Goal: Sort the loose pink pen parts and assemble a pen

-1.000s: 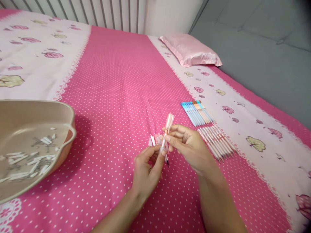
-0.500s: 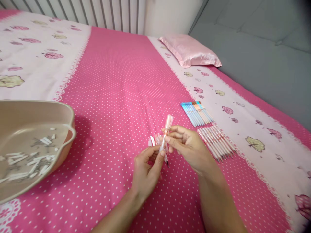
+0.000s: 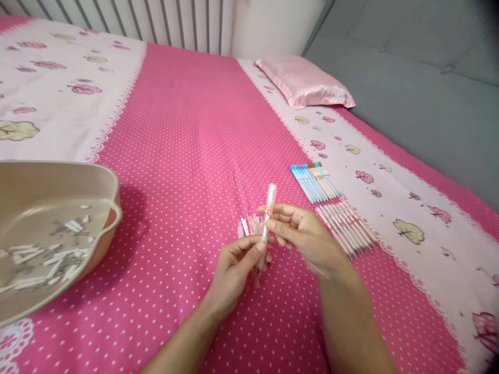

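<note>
At centre frame, above a pink dotted bed (image 3: pixel 187 156), the left hand (image 3: pixel 234 272) pinches the lower end of a clear pen (image 3: pixel 267 218) while the right hand (image 3: pixel 307 241) grips its middle. Two rows of pens (image 3: pixel 331 205) lie right of centre; a beige basin (image 3: pixel 58 228) of small parts sits at left.

A tan basin (image 3: pixel 58 179) (small white pieces inside) and a pink pillow (image 3: pixel 304 80) on the dotted bedsheet (image 3: pixel 187 130)
</note>
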Motion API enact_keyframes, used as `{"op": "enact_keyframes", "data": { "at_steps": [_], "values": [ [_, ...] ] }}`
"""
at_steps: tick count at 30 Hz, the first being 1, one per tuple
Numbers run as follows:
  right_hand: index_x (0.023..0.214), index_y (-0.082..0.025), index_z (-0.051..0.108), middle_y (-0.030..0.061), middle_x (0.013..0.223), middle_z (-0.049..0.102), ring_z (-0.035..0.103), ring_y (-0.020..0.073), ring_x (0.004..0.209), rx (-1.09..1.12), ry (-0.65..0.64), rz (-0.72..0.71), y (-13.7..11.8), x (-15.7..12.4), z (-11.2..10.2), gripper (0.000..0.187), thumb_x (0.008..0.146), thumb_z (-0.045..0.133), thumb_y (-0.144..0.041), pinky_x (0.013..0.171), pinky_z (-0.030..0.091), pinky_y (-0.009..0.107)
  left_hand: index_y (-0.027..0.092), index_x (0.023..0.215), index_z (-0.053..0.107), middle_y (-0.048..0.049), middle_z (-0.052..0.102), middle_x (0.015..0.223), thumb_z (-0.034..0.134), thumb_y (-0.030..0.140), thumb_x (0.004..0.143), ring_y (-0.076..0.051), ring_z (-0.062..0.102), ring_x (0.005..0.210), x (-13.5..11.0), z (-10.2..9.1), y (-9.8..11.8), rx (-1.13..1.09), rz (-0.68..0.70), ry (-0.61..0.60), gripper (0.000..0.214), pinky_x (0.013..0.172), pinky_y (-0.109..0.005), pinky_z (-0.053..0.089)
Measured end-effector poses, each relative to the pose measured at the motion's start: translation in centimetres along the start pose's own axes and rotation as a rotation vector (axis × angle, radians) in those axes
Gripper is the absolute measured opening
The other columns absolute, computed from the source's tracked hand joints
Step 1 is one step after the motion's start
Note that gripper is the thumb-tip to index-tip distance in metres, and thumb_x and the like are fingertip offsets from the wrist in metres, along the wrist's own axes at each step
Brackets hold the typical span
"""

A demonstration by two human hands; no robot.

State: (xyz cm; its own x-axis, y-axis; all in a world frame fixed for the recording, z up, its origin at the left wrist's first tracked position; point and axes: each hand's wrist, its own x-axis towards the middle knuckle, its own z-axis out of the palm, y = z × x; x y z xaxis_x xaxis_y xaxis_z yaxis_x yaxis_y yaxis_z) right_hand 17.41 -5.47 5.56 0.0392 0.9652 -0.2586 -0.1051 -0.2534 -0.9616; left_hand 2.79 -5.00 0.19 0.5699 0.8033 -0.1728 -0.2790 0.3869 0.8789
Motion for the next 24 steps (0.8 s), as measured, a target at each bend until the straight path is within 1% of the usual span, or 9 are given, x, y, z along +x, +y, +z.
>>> {"op": "enact_keyframes", "data": {
  "at_steps": [3, 8, 14, 19, 24],
  "values": [
    [0.099, -0.019, 0.065, -0.0021, 0.073, 0.057, 0.041, 0.0024, 0.048, 0.006, -0.007, 0.028, 0.05, -0.01, -0.14, 0.030, 0.072, 0.071, -0.029, 0.045, 0.038, 0.018, 0.017, 0.095, 0.070, -0.0011, 0.058, 0.063, 0.059, 0.036, 0.083, -0.008, 0.050, 0.055, -0.06, -0.06, 0.13, -0.046, -0.054, -0.025, 0.025, 0.053, -0.021, 0.041],
    [0.092, -0.017, 0.067, -0.0042, 0.064, 0.053, 0.043, 0.0029, 0.048, 0.028, -0.026, 0.092, 0.06, -0.05, -0.21, 0.022, 0.074, 0.069, -0.029, 0.052, 0.044, 0.020, 0.016, 0.093, 0.071, -0.0023, 0.059, 0.065, 0.060, 0.039, 0.082, -0.009, 0.050, 0.052, -0.12, -0.04, 0.39, -0.068, -0.108, -0.058, 0.027, 0.048, -0.022, 0.038],
    [0.079, -0.016, 0.062, -0.0044, 0.065, 0.055, 0.043, 0.0020, 0.047, 0.034, -0.039, 0.097, -0.03, 0.02, -0.23, 0.021, 0.069, 0.074, -0.031, 0.045, 0.040, 0.017, 0.016, 0.091, 0.070, -0.0016, 0.057, 0.063, 0.060, 0.038, 0.081, -0.009, 0.049, 0.051, -0.06, 0.00, 0.33, -0.068, -0.091, -0.067, 0.026, 0.048, -0.022, 0.037],
    [0.075, -0.017, 0.056, -0.0068, 0.058, 0.052, 0.047, 0.0036, 0.048, 0.029, -0.038, 0.102, 0.07, 0.05, -0.23, 0.026, 0.065, 0.076, -0.030, 0.046, 0.040, 0.017, 0.015, 0.092, 0.070, -0.0023, 0.058, 0.065, 0.060, 0.039, 0.082, -0.009, 0.049, 0.052, -0.06, -0.04, 0.02, -0.045, -0.084, -0.075, 0.028, 0.047, -0.022, 0.037],
    [0.073, -0.019, 0.051, -0.0063, 0.058, 0.052, 0.050, 0.0060, 0.049, 0.002, -0.093, 0.080, 0.30, -0.01, -0.23, 0.026, 0.069, 0.073, -0.032, 0.047, 0.041, 0.019, 0.016, 0.091, 0.069, -0.0014, 0.057, 0.062, 0.059, 0.040, 0.082, -0.009, 0.049, 0.052, -0.03, -0.07, -0.11, -0.007, -0.065, -0.081, 0.028, 0.049, -0.022, 0.039]
  ]
}}
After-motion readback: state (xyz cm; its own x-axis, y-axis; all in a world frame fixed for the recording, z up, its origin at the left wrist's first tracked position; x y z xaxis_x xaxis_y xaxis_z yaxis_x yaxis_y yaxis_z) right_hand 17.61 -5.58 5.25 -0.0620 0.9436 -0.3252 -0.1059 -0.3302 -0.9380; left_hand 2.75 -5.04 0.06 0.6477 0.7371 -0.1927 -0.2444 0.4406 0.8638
